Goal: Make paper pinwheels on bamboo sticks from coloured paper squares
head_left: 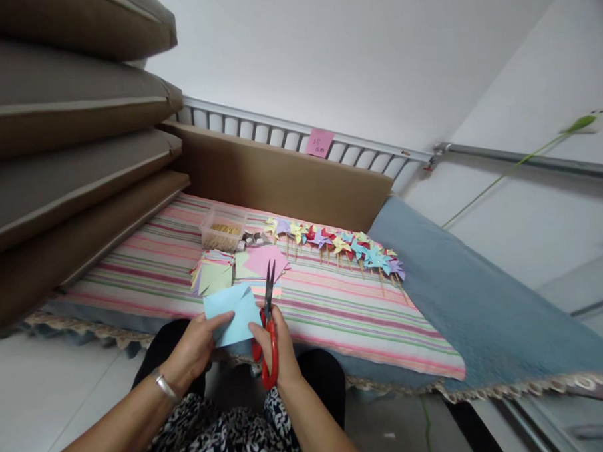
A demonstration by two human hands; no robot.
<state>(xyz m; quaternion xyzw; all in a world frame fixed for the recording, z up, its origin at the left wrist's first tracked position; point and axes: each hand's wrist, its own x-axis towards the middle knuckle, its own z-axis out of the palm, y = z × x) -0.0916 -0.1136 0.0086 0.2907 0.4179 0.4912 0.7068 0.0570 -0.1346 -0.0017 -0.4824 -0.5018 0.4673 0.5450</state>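
A light blue paper square (238,317) with a slit near its top right corner is pinched at its left edge by my left hand (199,340), thumb on top. My right hand (280,343) is closed around red-handled scissors (270,320), whose blades point up and look slightly parted. My right thumb also presses on the paper's right edge. Just beyond the paper lie a stack of coloured squares (216,276), with a pale green one on top, and some pink sheets (266,262). Farther right, several paper pinwheels (339,244) on sticks lie in a row.
A clear plastic box (224,229) of thin sticks stands on the striped cloth (335,311), small dark items (255,239) beside it. Tall brown cushions (77,122) rise at left. A brown board (279,170) and radiator (257,131) run along the back.
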